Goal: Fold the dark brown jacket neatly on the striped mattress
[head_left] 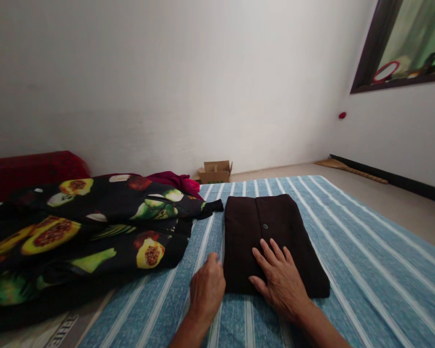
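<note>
1) The right hand (pixel 279 278) lies flat with its fingers spread wide on the near part of the folded brown garment (pixel 241 246), palm down; it presses or rests on the cloth and grips nothing that shows

2) The left hand (pixel 207 285) is curled in narrow at the near left edge of the folded brown garment; whether its fingers pinch cloth there I cannot tell, as the back of the hand hides them

3) The folded brown garment is a neat block with its button (pixel 265 226) and front placket facing up; its sides look straight and nothing visible hangs loose, so its folding seems done or close to it, with at most some smoothing left

4) Under the folded brown garment spreads the blue striped sheet (pixel 348 237), reaching well past it to the right

5) Left of the folded brown garment lies the fruit-print garment (pixel 119 241), long, loose and rumpled; it looks unfolded, and its dark narrow end comes just beside the block's far left corner

6) Beyond the folded brown garment, farther to the left, are a magenta cloth (pixel 174 181) and a red covered bulk (pixel 36 169); straight beyond it, near the wall (pixel 203 87), stands an open cardboard box (pixel 217 171)
</note>
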Motion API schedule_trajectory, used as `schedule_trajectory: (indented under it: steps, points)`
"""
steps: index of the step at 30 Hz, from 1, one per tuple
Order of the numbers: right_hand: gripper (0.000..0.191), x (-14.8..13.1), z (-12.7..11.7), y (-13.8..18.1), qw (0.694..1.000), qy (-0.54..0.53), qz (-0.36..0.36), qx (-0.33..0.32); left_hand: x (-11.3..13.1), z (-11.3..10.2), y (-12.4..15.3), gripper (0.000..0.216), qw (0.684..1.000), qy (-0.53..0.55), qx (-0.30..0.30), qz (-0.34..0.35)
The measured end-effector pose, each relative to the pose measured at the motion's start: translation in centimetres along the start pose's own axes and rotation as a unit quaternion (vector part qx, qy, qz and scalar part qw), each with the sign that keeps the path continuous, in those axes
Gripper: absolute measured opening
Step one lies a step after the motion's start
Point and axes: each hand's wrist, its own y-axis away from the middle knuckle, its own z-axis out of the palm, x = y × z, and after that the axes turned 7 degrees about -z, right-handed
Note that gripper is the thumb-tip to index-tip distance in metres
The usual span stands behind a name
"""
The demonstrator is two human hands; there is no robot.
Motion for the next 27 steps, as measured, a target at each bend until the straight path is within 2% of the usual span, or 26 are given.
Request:
schedule_trajectory:
  steps: [2,4,6,9,12,15,17,22,27]
  points:
    - [0.057,0.0,0.2,0.0,1.000,0.000,-0.001,0.007,2.0,-0.7,0.0,0.022,0.996,0.035,0.059,0.053]
    - [0.057,0.0,0.3,0.0,1.000,-0.002,-0.001,0.014,4.8,-0.7,-0.5,0.025,0.984,0.102,0.069,0.132]
    - [0.056,0.0,0.4,0.0,1.000,-0.003,-0.001,0.020,7.6,0.0,-1.6,0.028,0.967,0.161,0.026,0.198]
    - [0.054,0.1,0.5,0.1,0.999,-0.005,-0.010,0.031,10.3,1.7,-3.6,0.034,0.954,0.163,-0.066,0.244]
    - [0.057,0.0,0.6,0.1,0.998,-0.009,-0.026,0.049,10.7,3.2,-5.2,0.041,0.952,0.135,-0.134,0.241]
    - [0.060,0.0,0.7,0.2,0.997,-0.020,-0.034,0.071,10.0,4.0,-5.8,0.045,0.951,0.139,-0.162,0.224]
    - [0.057,0.1,0.6,0.3,0.994,-0.036,-0.036,0.093,9.6,4.3,-5.9,0.046,0.953,0.143,-0.154,0.220]
    - [0.031,1.1,0.0,0.3,0.978,-0.122,-0.036,0.164,9.7,4.9,-5.8,0.045,0.960,0.089,-0.117,0.237]
    - [0.022,3.5,0.6,0.1,0.956,-0.144,0.052,0.251,9.9,5.5,-5.4,0.048,0.966,0.029,-0.062,0.249]
